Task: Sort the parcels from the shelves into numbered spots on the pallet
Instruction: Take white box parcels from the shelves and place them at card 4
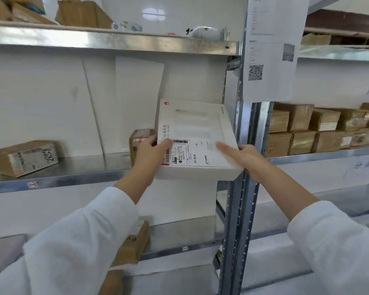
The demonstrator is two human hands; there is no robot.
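The left hand [152, 148] grips the near left edge of the white parcel [197, 128], thumb on its label. The right hand [248, 159] cups the near right corner, forefinger flat on top. The parcel is tilted just left of the steel upright [241, 199] and looks flat, stiff and probably light. Opposite edges suit it, though the smooth face may slip. A brown carton [140, 135] sits further left of the upright.
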